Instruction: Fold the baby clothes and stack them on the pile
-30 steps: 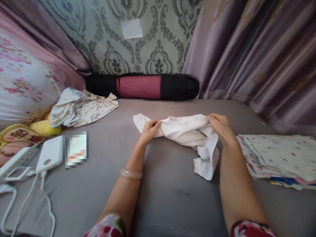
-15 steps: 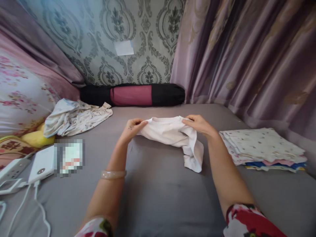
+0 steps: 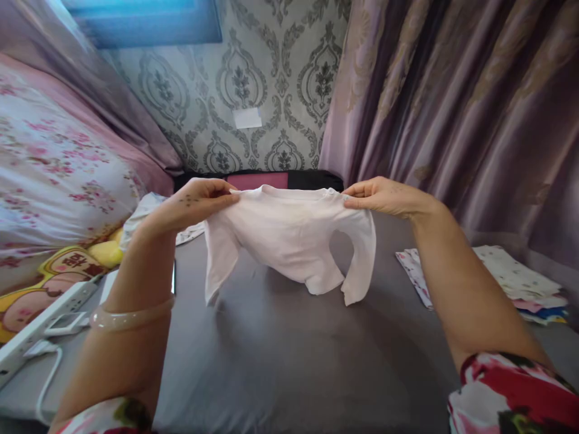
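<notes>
A small white long-sleeved shirt [image 3: 289, 235] hangs stretched between my two hands, above the grey bed sheet [image 3: 289, 374]. My left hand [image 3: 199, 202] pinches its left shoulder, thumb towards me. At the other shoulder, beside the collar, my right hand [image 3: 384, 196] grips the cloth between thumb and fingers. Both sleeves droop downward, and the body of the shirt sags in folds between them. Small snaps or buttons show near the collar on the right.
Folded clothes [image 3: 520, 271] lie stacked at the right, partly behind my right forearm. A crumpled patterned cloth [image 3: 142, 217], a yellow plush toy [image 3: 67, 265] and a white power strip [image 3: 67, 307] lie at the left. A black and pink roll [image 3: 257, 180] rests along the wall.
Both hands have risen and moved farther apart, with the shirt spread wider between them. Its left sleeve now hangs free. The view has tilted up, showing a blue-lit window.
</notes>
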`<state>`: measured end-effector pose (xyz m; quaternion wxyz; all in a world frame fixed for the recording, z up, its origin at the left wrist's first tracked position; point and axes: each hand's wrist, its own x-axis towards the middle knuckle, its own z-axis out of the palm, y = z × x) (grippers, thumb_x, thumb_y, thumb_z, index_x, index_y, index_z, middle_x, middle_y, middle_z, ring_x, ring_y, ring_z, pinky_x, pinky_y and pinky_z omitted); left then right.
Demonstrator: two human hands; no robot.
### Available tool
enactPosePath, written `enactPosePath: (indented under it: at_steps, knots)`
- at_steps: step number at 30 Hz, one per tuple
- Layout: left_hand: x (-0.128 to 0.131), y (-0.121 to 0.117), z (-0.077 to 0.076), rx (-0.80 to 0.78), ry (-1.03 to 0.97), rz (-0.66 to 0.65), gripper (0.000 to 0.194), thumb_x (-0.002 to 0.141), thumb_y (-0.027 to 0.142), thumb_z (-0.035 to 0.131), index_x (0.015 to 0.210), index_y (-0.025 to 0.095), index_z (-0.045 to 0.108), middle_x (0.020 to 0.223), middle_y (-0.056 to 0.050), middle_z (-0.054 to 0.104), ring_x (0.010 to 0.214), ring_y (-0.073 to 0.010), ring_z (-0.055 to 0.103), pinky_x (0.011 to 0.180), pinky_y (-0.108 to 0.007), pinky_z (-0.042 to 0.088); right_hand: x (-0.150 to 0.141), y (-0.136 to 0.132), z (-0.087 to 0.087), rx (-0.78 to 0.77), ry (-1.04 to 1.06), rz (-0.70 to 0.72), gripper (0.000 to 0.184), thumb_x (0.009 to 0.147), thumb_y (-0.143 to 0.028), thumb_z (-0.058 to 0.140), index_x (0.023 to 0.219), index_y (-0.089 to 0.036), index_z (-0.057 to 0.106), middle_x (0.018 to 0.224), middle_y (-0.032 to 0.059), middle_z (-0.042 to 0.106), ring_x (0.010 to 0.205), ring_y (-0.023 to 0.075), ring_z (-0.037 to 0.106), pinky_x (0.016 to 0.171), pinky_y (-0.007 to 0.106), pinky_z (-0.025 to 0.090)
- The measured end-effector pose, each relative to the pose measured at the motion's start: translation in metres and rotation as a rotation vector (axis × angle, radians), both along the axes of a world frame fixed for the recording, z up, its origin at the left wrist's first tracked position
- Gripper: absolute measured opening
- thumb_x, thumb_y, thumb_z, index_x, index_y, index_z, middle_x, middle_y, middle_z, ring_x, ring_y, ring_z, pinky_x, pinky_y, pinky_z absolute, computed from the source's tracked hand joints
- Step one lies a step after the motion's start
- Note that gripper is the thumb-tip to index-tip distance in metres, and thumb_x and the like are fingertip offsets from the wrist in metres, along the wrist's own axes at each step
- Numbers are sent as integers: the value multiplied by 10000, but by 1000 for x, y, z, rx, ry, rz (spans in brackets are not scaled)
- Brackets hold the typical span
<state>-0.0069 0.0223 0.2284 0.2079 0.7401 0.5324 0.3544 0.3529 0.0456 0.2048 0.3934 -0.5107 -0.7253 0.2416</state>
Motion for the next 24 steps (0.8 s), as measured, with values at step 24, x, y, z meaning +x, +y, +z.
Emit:
enactPosePath:
  at_steps: [24]
  knots:
    - [33,97,6,584,137,459,229,834,393,562,855,204,689,928,-65,633,1062,-280,486,942,-437,321,-27,65,27,720,-505,-463,299,959,-351,429,934,-210,691,1173,109,563,1100,304,435,907,478,346]
